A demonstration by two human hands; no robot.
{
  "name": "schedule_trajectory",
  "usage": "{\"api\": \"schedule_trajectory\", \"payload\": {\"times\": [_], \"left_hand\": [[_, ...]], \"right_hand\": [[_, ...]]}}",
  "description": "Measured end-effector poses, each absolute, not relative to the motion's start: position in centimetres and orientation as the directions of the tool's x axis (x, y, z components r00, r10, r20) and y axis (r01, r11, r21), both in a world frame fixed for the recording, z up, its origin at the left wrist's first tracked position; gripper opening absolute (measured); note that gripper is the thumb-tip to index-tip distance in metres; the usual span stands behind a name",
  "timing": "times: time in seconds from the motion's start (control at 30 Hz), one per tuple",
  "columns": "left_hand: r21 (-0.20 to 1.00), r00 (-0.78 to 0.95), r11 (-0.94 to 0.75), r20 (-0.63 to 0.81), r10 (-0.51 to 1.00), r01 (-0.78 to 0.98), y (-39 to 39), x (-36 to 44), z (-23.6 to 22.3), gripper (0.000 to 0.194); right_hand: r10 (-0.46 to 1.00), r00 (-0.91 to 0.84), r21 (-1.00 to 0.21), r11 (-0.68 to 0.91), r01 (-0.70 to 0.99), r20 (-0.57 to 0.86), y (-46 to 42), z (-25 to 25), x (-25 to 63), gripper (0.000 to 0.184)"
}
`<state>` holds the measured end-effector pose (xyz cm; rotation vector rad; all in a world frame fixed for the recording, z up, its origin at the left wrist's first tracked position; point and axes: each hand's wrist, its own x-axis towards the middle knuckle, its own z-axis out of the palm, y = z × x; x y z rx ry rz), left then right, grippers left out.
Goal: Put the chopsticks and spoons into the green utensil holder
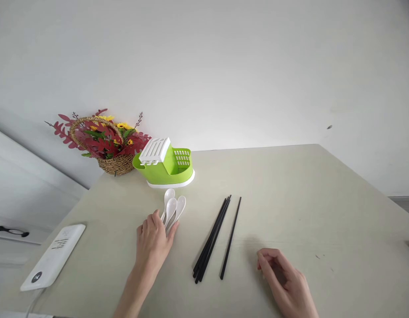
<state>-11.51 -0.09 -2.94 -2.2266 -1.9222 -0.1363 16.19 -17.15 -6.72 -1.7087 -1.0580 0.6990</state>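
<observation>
My left hand (154,236) is closed around the handles of three white soup spoons (171,206), thumb on the right side and fingers on the left. Their bowls point away from me, and the handle ends are hidden under my palm. To the right lies a bundle of several black chopsticks (211,243), roughly side by side. A single black chopstick (231,240) rests apart from the bundle. My right hand (284,280) hovers low at the front right, its fingers curled and the thumb near the index finger, with nothing seen in it.
Behind the spoons stands a green cutlery holder (168,176) with a white slatted top and white base. A wicker basket (116,164) of artificial flowers sits at the back left. On the left edge lies a white device (55,256) with a cable. A wall (257,79) borders the table.
</observation>
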Motion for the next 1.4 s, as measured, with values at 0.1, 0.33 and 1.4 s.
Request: {"api": "schedule_trajectory", "payload": {"times": [0.1, 0.33, 1.4], "left_hand": [[-0.055, 0.145, -0.138, 0.172, 0.974, 0.989, -0.1, -11.4, -2.9, 0.061], [-0.019, 0.149, -0.148, 0.134, 0.98, 0.989, -0.2, -11.3, -2.8, 0.045], [0.121, 0.46, -0.54, 0.39, 0.798, 0.833, -4.9, -3.4, -2.4, 0.026]], "right_hand": [[0.886, 0.462, -0.933, -0.146, 0.33, 0.025, -17.2, -6.8, 16.2, 0.04], [0.88, 0.474, -0.938, -0.171, 0.302, -0.008, -17.2, -6.6, 15.9, 0.039], [0.873, 0.486, -0.97, -0.157, 0.187, -0.048, -17.1, -6.1, 15.5, 0.04]]}}
